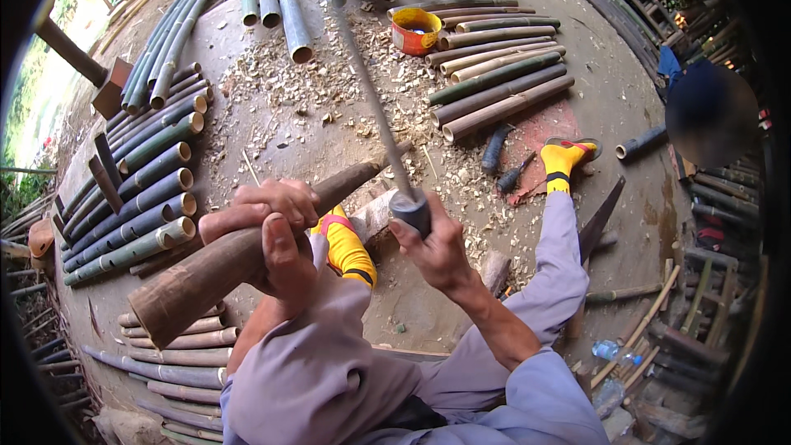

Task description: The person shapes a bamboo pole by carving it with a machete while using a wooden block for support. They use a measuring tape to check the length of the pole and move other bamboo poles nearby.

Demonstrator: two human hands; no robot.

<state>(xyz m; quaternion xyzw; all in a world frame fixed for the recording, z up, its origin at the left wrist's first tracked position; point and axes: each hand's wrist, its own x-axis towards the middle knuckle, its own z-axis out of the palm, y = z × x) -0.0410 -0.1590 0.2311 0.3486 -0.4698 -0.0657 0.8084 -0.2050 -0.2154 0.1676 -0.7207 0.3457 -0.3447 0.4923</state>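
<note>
My left hand point(276, 231) is wrapped round a brown bamboo pole point(202, 288), thumb on its near side. The pole slants from the lower left, its thick end towards me, up to a thin far end. In my right hand point(441, 251) is the dark cylindrical handle of a long thin rod-like tool point(368, 82). Its grey shaft runs up and away, passing close by the pole's far end; whether they touch I cannot tell. Pale wood chips point(280, 86) litter the ground ahead of my hands.
Bamboo tubes point(140, 218) with holes lie stacked at left; more poles point(503, 82) lie ahead right. A yellow-red tub point(416, 30) holds something dark. Beside my right leg is a saw blade point(600, 218). Another person point(710, 111) is at far right. Plastic bottles point(608, 350) lie lower right.
</note>
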